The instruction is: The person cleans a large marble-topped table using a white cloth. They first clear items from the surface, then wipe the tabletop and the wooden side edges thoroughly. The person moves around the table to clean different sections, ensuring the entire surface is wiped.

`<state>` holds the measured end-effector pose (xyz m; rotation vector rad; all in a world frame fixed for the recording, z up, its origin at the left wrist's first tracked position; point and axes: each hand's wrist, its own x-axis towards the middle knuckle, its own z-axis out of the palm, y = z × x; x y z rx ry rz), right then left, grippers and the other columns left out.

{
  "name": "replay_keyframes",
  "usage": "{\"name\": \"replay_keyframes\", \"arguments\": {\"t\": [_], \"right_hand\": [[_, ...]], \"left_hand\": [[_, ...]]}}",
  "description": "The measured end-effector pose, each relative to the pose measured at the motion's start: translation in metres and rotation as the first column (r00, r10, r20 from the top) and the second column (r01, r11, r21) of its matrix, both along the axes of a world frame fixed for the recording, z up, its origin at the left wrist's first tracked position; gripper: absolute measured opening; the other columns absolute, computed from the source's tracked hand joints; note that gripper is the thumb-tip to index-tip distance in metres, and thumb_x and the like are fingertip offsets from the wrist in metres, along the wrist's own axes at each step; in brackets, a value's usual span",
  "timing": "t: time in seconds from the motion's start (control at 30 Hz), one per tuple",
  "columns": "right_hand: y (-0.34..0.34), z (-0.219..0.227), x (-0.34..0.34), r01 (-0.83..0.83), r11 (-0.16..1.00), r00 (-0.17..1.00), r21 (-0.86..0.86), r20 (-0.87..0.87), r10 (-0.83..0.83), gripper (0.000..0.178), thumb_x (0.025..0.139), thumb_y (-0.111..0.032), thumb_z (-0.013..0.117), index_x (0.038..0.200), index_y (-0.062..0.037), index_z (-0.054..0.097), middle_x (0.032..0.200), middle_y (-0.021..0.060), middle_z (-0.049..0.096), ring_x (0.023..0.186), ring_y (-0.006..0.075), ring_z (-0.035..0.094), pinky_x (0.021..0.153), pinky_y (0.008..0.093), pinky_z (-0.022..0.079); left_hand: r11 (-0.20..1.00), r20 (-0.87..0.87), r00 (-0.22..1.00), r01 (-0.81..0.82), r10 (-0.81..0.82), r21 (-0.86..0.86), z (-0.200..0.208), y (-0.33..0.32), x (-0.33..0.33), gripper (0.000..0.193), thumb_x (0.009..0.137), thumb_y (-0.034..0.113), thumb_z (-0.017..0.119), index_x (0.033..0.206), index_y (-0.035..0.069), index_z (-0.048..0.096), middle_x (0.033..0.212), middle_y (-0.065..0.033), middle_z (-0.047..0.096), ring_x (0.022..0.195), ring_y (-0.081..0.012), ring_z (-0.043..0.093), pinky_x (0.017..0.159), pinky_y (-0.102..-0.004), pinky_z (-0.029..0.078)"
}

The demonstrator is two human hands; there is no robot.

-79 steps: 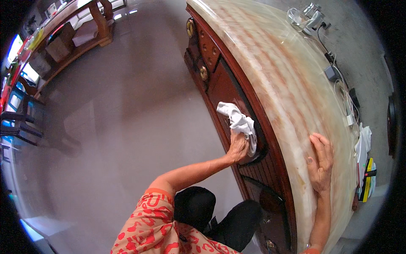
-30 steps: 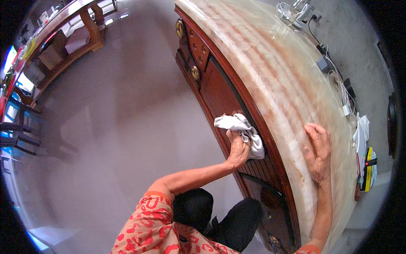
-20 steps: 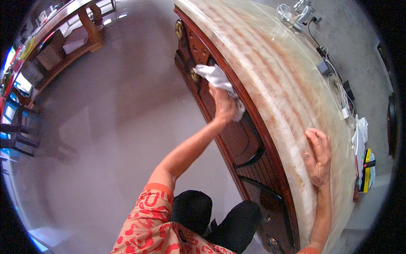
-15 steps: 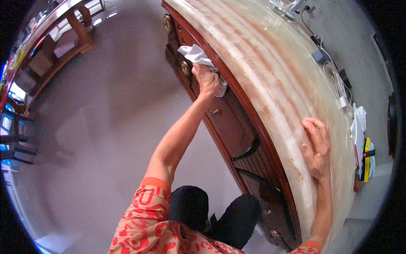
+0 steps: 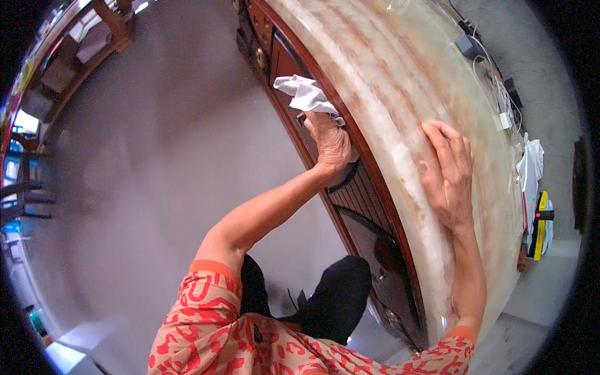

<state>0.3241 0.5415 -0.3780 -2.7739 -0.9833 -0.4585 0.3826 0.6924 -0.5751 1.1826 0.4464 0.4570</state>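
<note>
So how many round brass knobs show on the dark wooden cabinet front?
2. One brass knob sits on the cabinet front just left of the white cloth under the left hand; another is near the lower end. More may be hidden.

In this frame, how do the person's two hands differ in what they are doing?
The left hand grips a white cloth against the dark wooden cabinet front; the right hand holds nothing. The left is curled shut, the right lies flat, fingers spread, on the marble top. Both are bare.
</note>
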Motion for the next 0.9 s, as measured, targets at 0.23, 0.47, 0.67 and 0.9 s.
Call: {"name": "replay_keyframes", "arguments": {"t": [0.23,0.47,0.67,0.9], "right_hand": [[-0.001,-0.009,0.005,-0.050,0.998,0.996,-0.023,0.067,0.052,0.057,0.077,-0.025,0.062,0.129,-0.0053,0.051,0.128,0.0111,0.049,0.115,0.0300,0.045,0.095,0.0429,0.034],[-0.008,-0.015,0.007,-0.070,0.997,0.993,-0.031,0.088,0.072,0.055,0.079,-0.027,0.062,0.128,-0.0053,0.052,0.129,0.0111,0.049,0.116,0.0305,0.045,0.096,0.0438,0.034],[-0.014,-0.017,0.009,-0.142,0.990,0.985,-0.011,0.095,0.142,0.051,0.082,-0.026,0.061,0.127,-0.0041,0.053,0.129,0.0128,0.050,0.117,0.0324,0.045,0.099,0.0453,0.033],[-0.008,-0.004,0.001,-0.137,0.990,0.989,-0.044,0.040,0.139,0.043,0.090,-0.021,0.054,0.128,-0.0006,0.053,0.132,0.0151,0.050,0.119,0.0324,0.045,0.104,0.0417,0.031]], "left_hand": [[0.972,0.030,0.981,-0.194,0.191,0.135,-0.010,-0.039,-0.038,0.052,0.082,0.000,0.035,0.133,0.002,0.026,0.121,-0.0190,0.033,0.110,-0.0337,0.036,0.099,-0.0442,0.028],[0.933,-0.055,0.994,-0.071,0.097,0.353,0.000,-0.087,-0.119,0.062,0.080,0.001,0.046,0.138,0.002,0.025,0.130,-0.0197,0.033,0.123,-0.0357,0.030,0.109,-0.0448,0.020],[0.995,-0.065,0.996,0.058,-0.053,0.078,0.008,-0.141,-0.198,0.052,0.092,0.016,0.051,0.138,0.003,0.030,0.129,-0.0180,0.035,0.123,-0.0346,0.033,0.105,-0.0426,0.027],[0.941,-0.038,0.980,-0.176,0.195,0.289,-0.016,-0.133,-0.148,0.043,0.093,0.018,0.053,0.131,0.004,0.039,0.124,-0.0204,0.040,0.116,-0.0372,0.035,0.103,-0.0476,0.025]]}}
